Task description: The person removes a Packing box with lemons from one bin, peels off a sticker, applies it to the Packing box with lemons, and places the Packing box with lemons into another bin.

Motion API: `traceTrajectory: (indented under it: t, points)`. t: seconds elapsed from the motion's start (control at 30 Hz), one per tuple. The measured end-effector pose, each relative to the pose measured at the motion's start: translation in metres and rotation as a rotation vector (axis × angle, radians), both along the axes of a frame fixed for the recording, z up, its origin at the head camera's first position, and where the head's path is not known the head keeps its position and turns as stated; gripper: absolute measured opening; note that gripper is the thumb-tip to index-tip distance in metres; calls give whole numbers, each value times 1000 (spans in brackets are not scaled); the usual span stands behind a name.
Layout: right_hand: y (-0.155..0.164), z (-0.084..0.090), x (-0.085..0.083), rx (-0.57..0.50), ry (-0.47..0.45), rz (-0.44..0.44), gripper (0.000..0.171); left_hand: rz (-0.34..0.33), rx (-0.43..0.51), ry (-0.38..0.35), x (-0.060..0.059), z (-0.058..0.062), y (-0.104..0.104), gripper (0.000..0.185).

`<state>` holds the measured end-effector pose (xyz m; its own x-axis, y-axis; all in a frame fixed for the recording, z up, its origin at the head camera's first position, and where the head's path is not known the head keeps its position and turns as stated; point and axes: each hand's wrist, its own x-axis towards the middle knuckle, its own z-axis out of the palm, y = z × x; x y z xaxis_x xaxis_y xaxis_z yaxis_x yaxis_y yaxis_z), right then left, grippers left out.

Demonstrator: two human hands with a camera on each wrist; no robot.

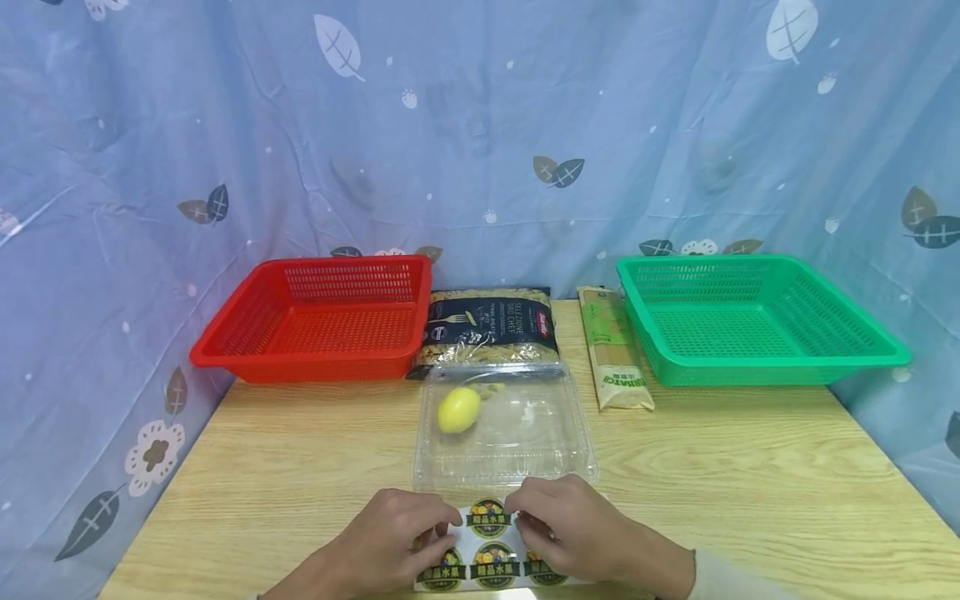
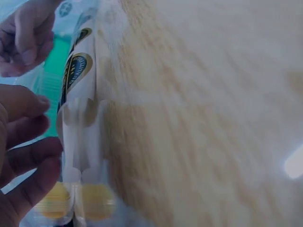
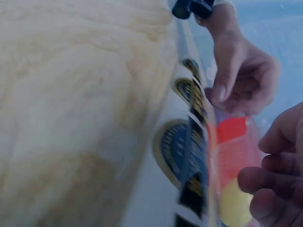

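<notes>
Glossy clear plastic box, wood table

A staged indoor set-up rather than a lived-in room: a wooden table stands before a blue leaf-print curtain, beyond the fingers, with red and green baskets on it.

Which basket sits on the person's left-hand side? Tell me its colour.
The red basket, at the table's far left corner beside the dark pasta bag; the green basket sits far right.
</notes>
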<state>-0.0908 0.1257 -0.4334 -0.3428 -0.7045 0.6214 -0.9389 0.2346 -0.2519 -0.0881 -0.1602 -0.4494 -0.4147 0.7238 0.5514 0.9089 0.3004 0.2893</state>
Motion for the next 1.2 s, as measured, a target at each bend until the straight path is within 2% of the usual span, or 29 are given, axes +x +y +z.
traceTrajectory:
  t: [0.1,0.17,0.33,0.47,0.6,0.77,0.93,1.0,1.07,1.2]
  points:
    - [-5,-4,2,64,-68,-5,18,19,-43,-22,0,1,-1,15]
    - [-7,-5,3,108,-140,-9,19,39,-89,-62,0,1,-2,13]
    - [-10,-9,1,183,-347,-7,23,103,-248,-227,0,1,-6,12]
    - [-11,-15,-1,190,-424,-10,23,128,-313,-306,0,2,-7,13]
    - [-13,-18,0,193,-443,-50,25,146,-327,-330,-1,4,-6,14]
    - [-16,-20,4,226,-468,-132,34,146,-343,-406,-2,5,-6,17]
    - [-23,-21,3,230,-438,-178,8,142,-324,-425,-3,4,-6,21]
    - [-25,-22,3,231,-432,-184,10,144,-313,-442,-4,3,-6,21]
    - [-26,-22,3,234,-436,-188,8,153,-304,-492,-4,3,-5,22]
    - [-26,-23,4,226,-450,-200,21,171,-293,-563,-5,3,-5,22]
